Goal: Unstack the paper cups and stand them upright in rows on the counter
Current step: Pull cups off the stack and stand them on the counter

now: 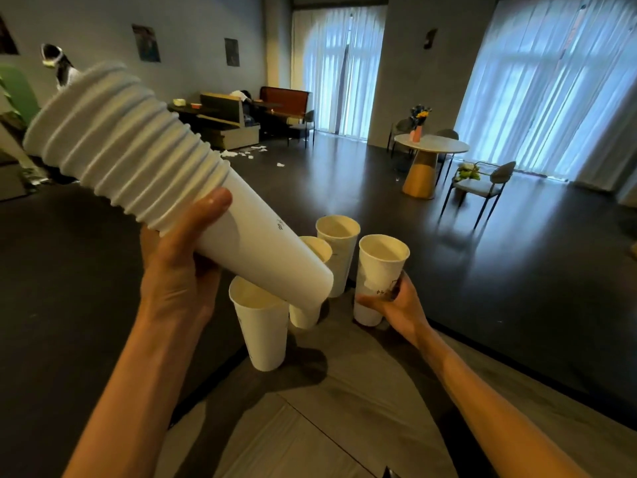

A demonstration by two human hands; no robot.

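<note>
My left hand (179, 270) grips a long stack of white paper cups (144, 174), tilted with its closed bottom end pointing down to the right and its many rims up at the left. Several single cups stand upright on the grey counter (344, 408): one nearest me (262, 332), one (306, 312) half hidden behind the stack's bottom, one at the back (339, 250). My right hand (396, 305) holds the lower part of a further upright cup (377, 274) at the right; whether its base touches the counter is unclear.
The counter narrows to a corner where the cups stand, with dark floor beyond its edges. Farther back are a round table (431, 146) with a vase, chairs (482, 188), booth seating (241, 115) and curtained windows.
</note>
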